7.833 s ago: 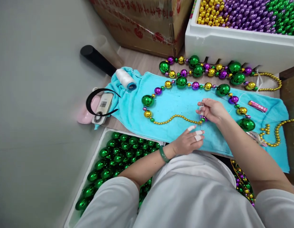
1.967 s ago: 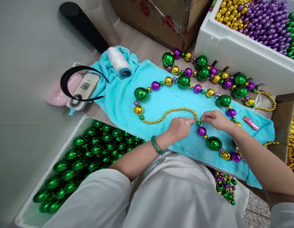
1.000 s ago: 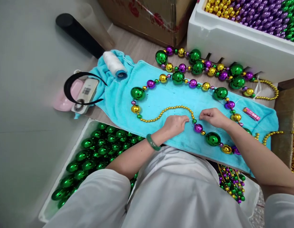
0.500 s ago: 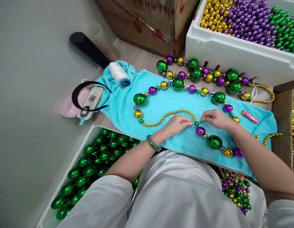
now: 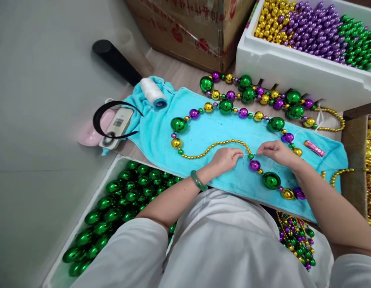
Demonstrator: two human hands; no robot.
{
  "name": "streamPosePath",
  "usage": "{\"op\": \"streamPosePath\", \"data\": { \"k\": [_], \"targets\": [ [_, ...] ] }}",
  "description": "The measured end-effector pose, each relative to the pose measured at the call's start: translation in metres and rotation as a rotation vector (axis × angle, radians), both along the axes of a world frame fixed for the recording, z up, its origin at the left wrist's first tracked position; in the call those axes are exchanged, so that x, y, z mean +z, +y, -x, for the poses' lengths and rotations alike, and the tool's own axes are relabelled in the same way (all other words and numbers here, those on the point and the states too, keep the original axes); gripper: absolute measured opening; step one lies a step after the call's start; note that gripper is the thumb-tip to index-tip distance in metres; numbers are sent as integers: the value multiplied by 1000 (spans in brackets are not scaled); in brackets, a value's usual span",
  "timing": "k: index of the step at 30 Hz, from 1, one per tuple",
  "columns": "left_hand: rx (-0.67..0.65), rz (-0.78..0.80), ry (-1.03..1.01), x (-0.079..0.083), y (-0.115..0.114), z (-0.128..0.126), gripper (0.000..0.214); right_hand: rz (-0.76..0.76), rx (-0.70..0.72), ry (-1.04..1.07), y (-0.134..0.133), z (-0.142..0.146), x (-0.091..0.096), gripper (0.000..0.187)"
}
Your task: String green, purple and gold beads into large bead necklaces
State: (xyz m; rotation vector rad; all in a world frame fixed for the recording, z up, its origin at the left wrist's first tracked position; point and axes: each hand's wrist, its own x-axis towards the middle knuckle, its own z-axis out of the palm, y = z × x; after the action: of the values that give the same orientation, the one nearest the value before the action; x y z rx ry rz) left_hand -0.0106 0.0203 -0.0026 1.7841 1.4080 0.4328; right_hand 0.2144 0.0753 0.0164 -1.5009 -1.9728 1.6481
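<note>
A necklace of green, purple and gold beads (image 5: pixel 225 106) lies in a loop on a turquoise towel (image 5: pixel 200 132). My left hand (image 5: pixel 226 158) is closed at the end of the run of small gold beads (image 5: pixel 215 146), a green bangle on its wrist. My right hand (image 5: pixel 277 153) is closed just beyond a small green bead and a purple bead (image 5: pixel 254 165). A thin white thread stretches taut between the two hands. Past the purple bead the strand continues with a big green bead (image 5: pixel 271 180).
A second bead necklace (image 5: pixel 257 94) lies behind the towel. A white foam box (image 5: pixel 293 68) holds gold, purple and green beads. A tray of big green beads (image 5: pixel 122 200) sits at lower left. A thread spool (image 5: pixel 152 92), a black headband (image 5: pixel 113 120), a cardboard box (image 5: pixel 191 28) and a pink lighter (image 5: pixel 314 147) surround the towel.
Earlier my right hand held a needle upright above the towel. Now both hands are down on the towel, pinching the thread between the gold beads and the purple bead.
</note>
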Motion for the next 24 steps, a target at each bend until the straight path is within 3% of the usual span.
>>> {"op": "streamPosePath", "data": {
  "k": [3, 9, 14, 17, 24],
  "targets": [
    [46, 87, -232, -4, 4, 1, 23, 27, -34, 7, -2, -1, 4, 29],
    [338, 377, -801, -12, 2, -4, 17, 80, -115, 34, -4, 2, 8, 28],
    [488, 504, -1253, -12, -6, -17, 13, 93, -97, 51, -5, 7, 4, 27],
    [567, 536, -1344, -14, -7, -22, 12, 98, -97, 56, -4, 11, 2, 26],
    [693, 531, -1220, -15, -3, -23, 16, 63, -72, 35, -2, 13, 0, 24]
  ]
}}
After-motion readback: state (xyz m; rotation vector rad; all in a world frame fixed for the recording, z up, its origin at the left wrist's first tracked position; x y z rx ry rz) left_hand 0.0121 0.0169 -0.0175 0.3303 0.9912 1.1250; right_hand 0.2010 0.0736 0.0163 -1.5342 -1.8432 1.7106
